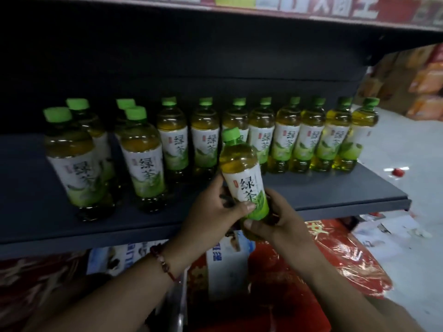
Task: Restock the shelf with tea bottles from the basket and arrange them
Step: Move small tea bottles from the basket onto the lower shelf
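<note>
Pretty clearly a shop: dark metal shelf [311,195] lined with identical green tea bottles [261,135], promo banner strip [311,8] above it, packaged goods [426,80] stacked off to its right.

Both hands grip one tea bottle [242,173], tilted, over shelf [311,190] front edge: left hand [213,209] on label side, right hand [275,221] round base. Row of bottles [261,137] stands behind.

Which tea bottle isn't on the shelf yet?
The tilted bottle gripped low by both the left hand and right hand, in front of the row. All other green-capped bottles stand upright on the dark shelf.
</note>
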Available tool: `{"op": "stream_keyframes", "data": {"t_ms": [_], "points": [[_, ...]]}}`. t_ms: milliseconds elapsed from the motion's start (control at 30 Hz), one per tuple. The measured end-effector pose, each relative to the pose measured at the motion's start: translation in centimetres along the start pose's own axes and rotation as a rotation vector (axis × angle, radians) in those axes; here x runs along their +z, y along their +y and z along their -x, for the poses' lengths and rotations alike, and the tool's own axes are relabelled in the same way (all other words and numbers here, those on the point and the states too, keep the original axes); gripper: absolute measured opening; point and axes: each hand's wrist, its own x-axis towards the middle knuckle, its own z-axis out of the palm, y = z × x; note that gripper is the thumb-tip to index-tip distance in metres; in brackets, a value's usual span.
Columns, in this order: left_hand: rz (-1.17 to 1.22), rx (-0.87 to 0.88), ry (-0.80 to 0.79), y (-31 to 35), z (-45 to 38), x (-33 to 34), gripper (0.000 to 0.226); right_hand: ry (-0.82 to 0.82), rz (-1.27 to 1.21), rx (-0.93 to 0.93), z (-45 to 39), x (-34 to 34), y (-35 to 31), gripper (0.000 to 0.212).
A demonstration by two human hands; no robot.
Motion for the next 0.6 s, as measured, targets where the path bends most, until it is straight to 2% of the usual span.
{"op": "stream_keyframes", "data": {"t_ms": [300,600], "points": [[-0.299,0.101,0.257,-0.1,-0.7,-5.1,0.079,-0.033,-0.007,-0.123,-5.5,6.7,0.4,0.059],[-0.459,0.085,0.338,-1.6,-1.0,-6.2,0.096,-0.102,0.11,-0.143,-8.1,9.4,1.3,0.062]]}}
